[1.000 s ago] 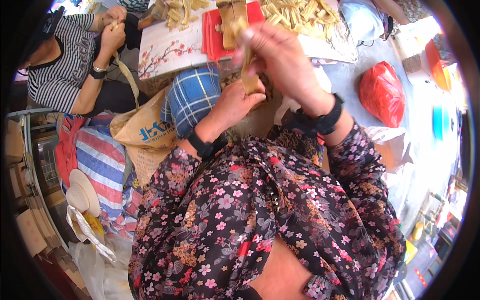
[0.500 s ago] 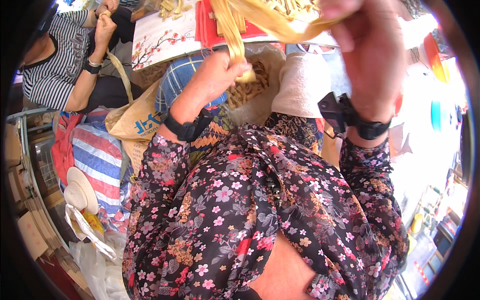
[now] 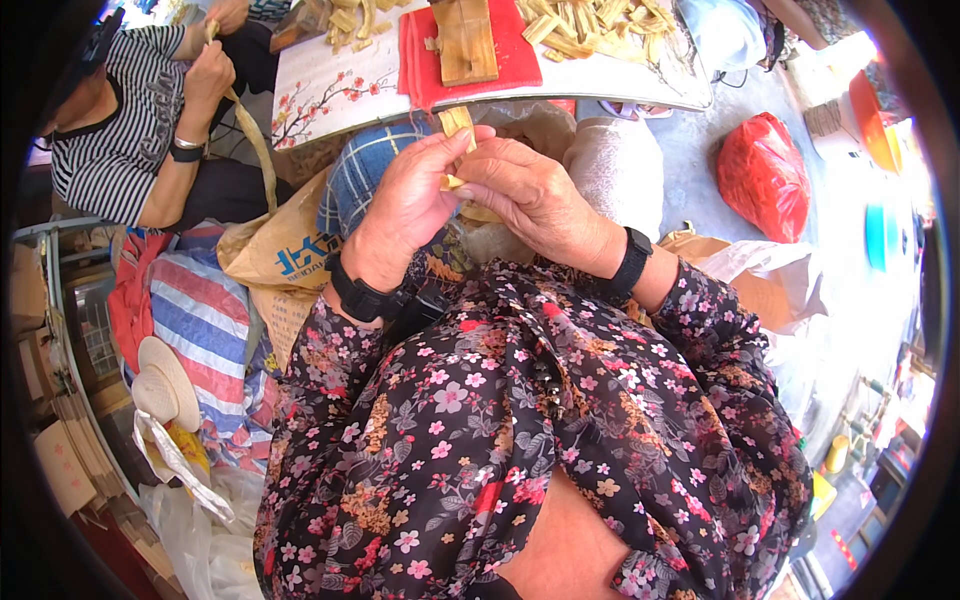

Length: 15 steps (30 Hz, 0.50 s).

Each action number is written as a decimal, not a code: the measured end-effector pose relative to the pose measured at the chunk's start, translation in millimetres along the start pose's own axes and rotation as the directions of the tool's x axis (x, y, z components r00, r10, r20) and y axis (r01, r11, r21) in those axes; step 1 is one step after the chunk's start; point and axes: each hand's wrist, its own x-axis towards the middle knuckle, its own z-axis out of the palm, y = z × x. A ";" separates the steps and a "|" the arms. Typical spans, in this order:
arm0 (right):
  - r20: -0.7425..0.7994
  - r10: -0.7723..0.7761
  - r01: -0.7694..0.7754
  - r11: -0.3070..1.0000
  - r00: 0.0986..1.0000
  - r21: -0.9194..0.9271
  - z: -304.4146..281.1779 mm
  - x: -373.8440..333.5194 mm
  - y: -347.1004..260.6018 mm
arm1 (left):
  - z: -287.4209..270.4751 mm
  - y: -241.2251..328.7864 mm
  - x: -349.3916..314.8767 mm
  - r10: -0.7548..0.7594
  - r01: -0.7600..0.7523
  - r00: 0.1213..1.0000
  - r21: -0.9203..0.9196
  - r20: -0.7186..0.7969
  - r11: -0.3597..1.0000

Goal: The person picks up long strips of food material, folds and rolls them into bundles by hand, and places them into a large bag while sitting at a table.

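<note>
In front of my chest, my left hand (image 3: 408, 195) and my right hand (image 3: 535, 195) come together on a flat, pale-yellow fibrous strip (image 3: 457, 122). My left hand has its thumb against the fingers, and the strip sticks up past them. With thumb and fingertips, my right hand pinches a small bit of it beside my left palm. Just beyond, a wooden block (image 3: 467, 45) lies on a red mat (image 3: 520, 62) at the table edge. An open sack (image 3: 540, 125) sits under my hands; its contents are mostly hidden.
The white table (image 3: 330, 90) carries cut yellow pieces (image 3: 610, 28). At the left, a person in a striped shirt (image 3: 110, 120) handles a long strip (image 3: 255, 140). A white cloth (image 3: 615, 170) covers my knee. A red plastic bag (image 3: 765, 175) stands on the floor at right.
My right hand has come down and left from the upper right to meet my left hand. The long stretched strip now shows only as a short end between both hands.
</note>
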 end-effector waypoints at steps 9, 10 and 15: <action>0.109 0.539 -0.543 0.773 0.835 0.328 -14.9 33.1 -18.9 | -6.8 -12.8 1.0 -0.086 0.069 0.944 0.066 0.319 0.995; 0.120 0.537 -0.550 0.806 0.835 0.217 -17.5 37.0 -22.6 | -5.1 -11.1 -1.6 -0.115 0.053 0.961 0.237 0.253 0.970; -0.122 0.360 -0.339 0.926 0.925 0.166 1.4 22.6 19.9 | 23.5 11.4 -10.9 0.499 -0.271 0.841 0.961 0.210 0.053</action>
